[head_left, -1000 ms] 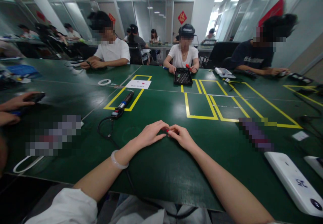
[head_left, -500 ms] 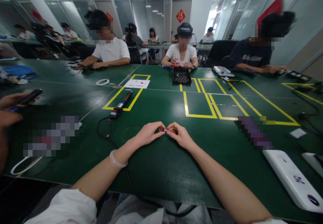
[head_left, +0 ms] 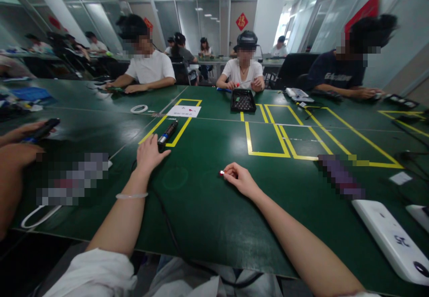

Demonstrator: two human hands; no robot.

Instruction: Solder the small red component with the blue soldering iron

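Note:
My right hand (head_left: 239, 179) rests on the green table (head_left: 214, 207) and pinches a small red and silver part (head_left: 221, 172) between its fingertips. My left hand (head_left: 149, 153) lies farther left with its fingers laid over the near end of a black corded electric screwdriver (head_left: 166, 135). Whether the fingers have closed round the tool I cannot see. The screwdriver's cable (head_left: 167, 225) runs back under my left forearm toward me. A pale bangle sits on my left wrist.
Yellow tape rectangles (head_left: 268, 140) mark the table. A black parts tray (head_left: 243, 101) stands before the person opposite, and a white card (head_left: 183, 111) lies to its left. White devices (head_left: 392, 239) lie at the right. A co-worker's hands with a dark object (head_left: 40, 129) are at the left.
My left hand left the small part and moved left and forward onto the screwdriver. My right hand stayed put and keeps the part alone.

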